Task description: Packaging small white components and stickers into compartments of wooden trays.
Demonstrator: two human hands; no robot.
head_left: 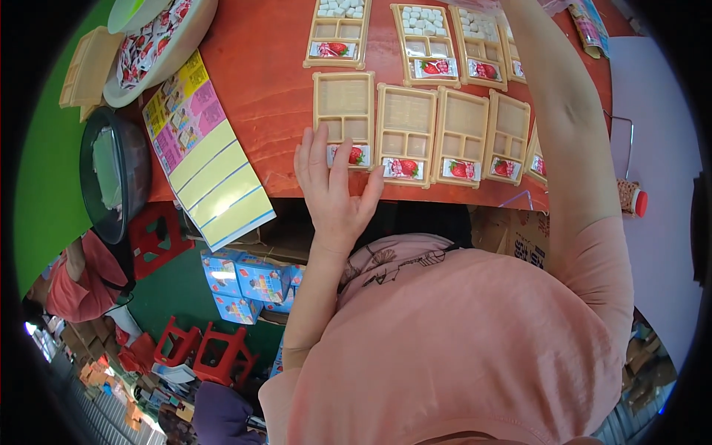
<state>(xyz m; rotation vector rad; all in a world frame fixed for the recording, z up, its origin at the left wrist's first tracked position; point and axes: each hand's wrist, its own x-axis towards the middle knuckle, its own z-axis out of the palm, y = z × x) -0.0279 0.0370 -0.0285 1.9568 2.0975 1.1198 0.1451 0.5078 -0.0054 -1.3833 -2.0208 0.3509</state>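
My left hand [330, 182] is open, with its fingers spread over the near end of a beige compartment tray [343, 96]. The fingertips lie beside a small strawberry-print sachet [359, 156] in that tray and partly cover it. To its right stand more such trays in a row, each with a sachet [404, 168] in its near compartment. Behind them, a second row of trays [429, 52] has sachets too, plus small white marshmallow-like pieces [424, 21] in the large far compartments. My right arm [560, 96] reaches across the table, and its hand is past the upper edge.
A white basin [202, 33] full of sachets stands at far left, by stacked empty trays [90, 67]. Printed yellow-pink sheets [208, 159] overhang the red table [256, 96]. Below are a dark tub [141, 159], blue boxes [259, 282] and red stools [222, 354]. A person sits at left.
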